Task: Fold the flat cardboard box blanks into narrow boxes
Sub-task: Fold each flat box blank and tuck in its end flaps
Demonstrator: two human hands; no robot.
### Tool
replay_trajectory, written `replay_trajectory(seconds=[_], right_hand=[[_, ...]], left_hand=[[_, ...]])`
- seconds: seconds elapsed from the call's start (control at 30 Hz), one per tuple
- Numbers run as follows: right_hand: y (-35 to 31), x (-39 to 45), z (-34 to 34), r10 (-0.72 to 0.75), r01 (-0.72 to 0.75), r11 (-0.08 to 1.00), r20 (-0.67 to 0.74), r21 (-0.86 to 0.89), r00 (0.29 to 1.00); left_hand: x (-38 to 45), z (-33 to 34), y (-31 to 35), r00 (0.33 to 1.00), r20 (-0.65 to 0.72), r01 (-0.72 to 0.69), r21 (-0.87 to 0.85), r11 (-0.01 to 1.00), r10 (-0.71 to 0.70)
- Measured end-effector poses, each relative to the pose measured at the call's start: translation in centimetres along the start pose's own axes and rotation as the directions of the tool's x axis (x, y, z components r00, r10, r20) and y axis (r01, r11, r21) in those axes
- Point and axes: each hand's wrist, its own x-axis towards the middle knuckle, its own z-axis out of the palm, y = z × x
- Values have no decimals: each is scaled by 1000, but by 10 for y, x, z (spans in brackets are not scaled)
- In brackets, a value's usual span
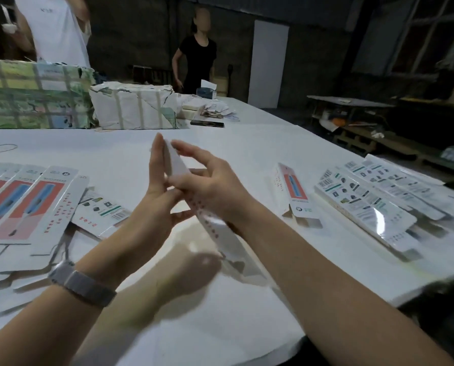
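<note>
In the head view, both hands meet at the centre of the frame around one box blank (210,223), held above the bench (260,138) and slanting from the upper centre down toward the lower right. Its lower end is blurred, and much of its middle is hidden behind the right hand (207,186), whose fingers curl over it, forefinger stretched along the top edge. The left hand (157,180) stands upright with fingers straight, pressed flat against the blank's left face; a watch (83,283) sits on that wrist.

At the left edge a fan of flat blanks (33,204) with red panels is cut off by the frame. Right of centre a folded box (296,194) lies on the bench, and further right a stack of blanks (373,199) shows printed backs, the print too small to read.

The bench is white and broad. Wrapped bundles (83,101) sit at the upper left, a dark phone (207,123) beside them. Two people stand behind in a dim room.
</note>
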Motion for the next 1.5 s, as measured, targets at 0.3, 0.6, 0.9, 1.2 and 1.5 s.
replay_trajectory(seconds=[0.3,0.6,0.9,1.2,1.5], right_hand=[[-35,-11,-89,-221,-44,708,-280,-705,934],[2,-56,-231,120,-482,130,-469,-866,875],[-1,-31,-212,24,-406,2,-406,-914,914],[-15,9,-45,-105,-12,701,-119,-713,987],[32,29,23,-118,63,805,-55,-591,991]], left_hand=[[2,-26,-14,996,27,-84,467,880,81],[-4,-24,-15,992,3,-92,720,687,129],[-5,-29,-7,993,-81,11,777,630,83],[-2,-56,-1,885,-419,417,907,-53,-202],[-1,-84,7,809,-558,524,827,-203,-185]])
